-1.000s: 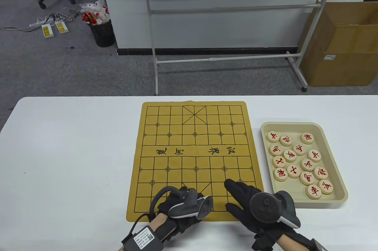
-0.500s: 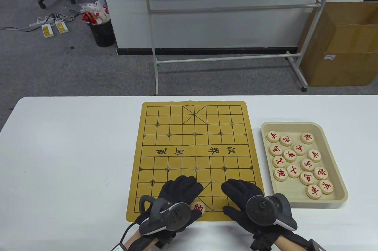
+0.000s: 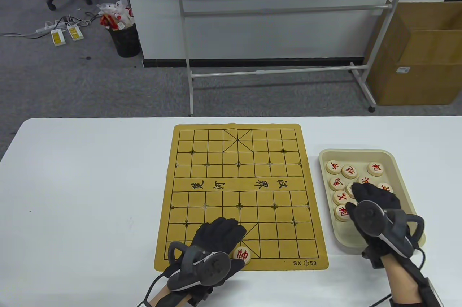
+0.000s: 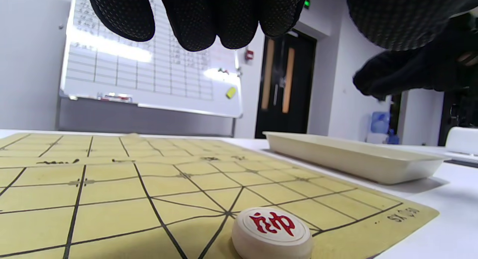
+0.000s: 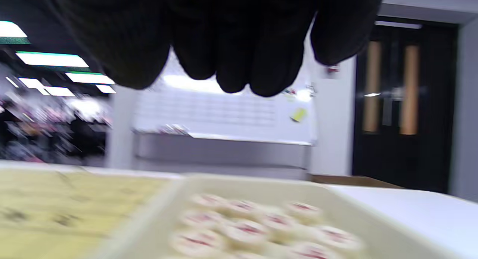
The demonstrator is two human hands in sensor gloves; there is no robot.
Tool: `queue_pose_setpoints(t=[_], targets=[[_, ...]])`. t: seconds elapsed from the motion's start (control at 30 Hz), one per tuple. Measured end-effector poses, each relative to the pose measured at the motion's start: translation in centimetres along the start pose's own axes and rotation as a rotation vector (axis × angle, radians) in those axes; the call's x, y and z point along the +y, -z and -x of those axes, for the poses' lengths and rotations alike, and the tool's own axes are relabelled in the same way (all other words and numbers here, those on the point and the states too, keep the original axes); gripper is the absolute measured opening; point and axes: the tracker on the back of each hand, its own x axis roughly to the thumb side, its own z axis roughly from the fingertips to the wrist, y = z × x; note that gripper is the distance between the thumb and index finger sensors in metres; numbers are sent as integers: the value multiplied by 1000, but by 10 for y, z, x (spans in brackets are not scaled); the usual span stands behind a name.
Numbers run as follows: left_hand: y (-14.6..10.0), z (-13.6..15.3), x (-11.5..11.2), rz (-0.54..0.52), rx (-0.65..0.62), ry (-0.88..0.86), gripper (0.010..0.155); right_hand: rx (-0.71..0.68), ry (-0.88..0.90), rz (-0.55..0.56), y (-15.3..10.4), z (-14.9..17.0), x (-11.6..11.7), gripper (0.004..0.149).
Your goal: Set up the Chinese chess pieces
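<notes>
A yellow chess board (image 3: 238, 177) lies mid-table. One round wooden piece with a red character (image 3: 242, 254) sits on the board's near edge line, also close up in the left wrist view (image 4: 272, 231). My left hand (image 3: 220, 231) rests just left of it, fingers relaxed above the board and holding nothing; the fingertips (image 4: 194, 23) hang clear of the piece. My right hand (image 3: 368, 198) hovers over the beige tray (image 3: 355, 151), fingers loosely bent above several red pieces (image 3: 348, 171). The blurred right wrist view shows the fingers (image 5: 231, 46) above the pieces (image 5: 246, 229) with nothing in them.
The tray stands right of the board, near the table's right side. White table (image 3: 90, 195) stretches left of the board. A whiteboard stand (image 3: 274, 72) and a cardboard box (image 3: 422, 61) are on the floor beyond the far edge.
My left hand turned palm down and let the red piece sit on the board's near line. My right hand moved from the board's near right corner to above the tray.
</notes>
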Motion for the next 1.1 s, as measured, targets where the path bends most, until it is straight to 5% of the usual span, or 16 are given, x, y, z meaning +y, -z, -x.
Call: queue_pose_setpoints(t=[0.2, 0.3, 0.77, 1.1], targets=[[-1, -1, -5, 30, -6, 5, 83, 158, -92, -408, 14, 34, 47, 62], [-1, 0, -7, 45, -7, 10, 83, 156, -128, -496, 15, 34, 62, 67], [-1, 0, -9, 69, 0, 17, 83, 163, -286, -514, 15, 29, 81, 79], [0, 0, -10, 95, 8, 10, 84, 134, -289, -510, 14, 20, 86, 69]])
